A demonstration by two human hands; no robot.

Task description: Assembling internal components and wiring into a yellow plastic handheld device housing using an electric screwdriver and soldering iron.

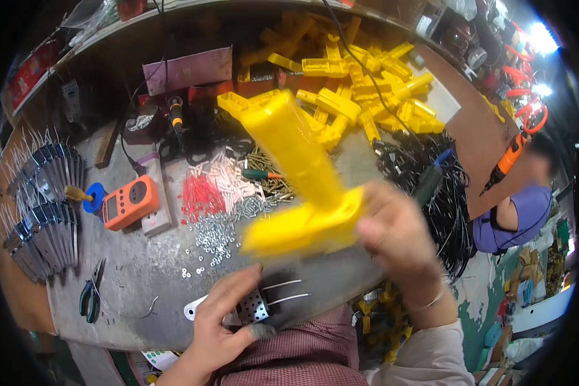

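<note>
Yellow part [304, 159] pinched in right hand [397, 228], perforated metal piece [257, 308] gripped in left hand [217, 316].
Likely fitting step; next, probably align both.

A grey worktop [174, 286] is pictured crowded with parts. Metal pieces with white leads [51, 235] are fanned out at left, near pliers [92, 294]. An orange meter [130, 202] is set against a pale block [156, 223]. Red pieces [202, 196], pale pink pieces [227, 172], small silvery hardware [215, 236] and brass-coloured screws [262, 162] are heaped mid-surface; yellow plastic parts [338, 106] are piled behind, with black cables [445, 222] bunched at right.
</note>
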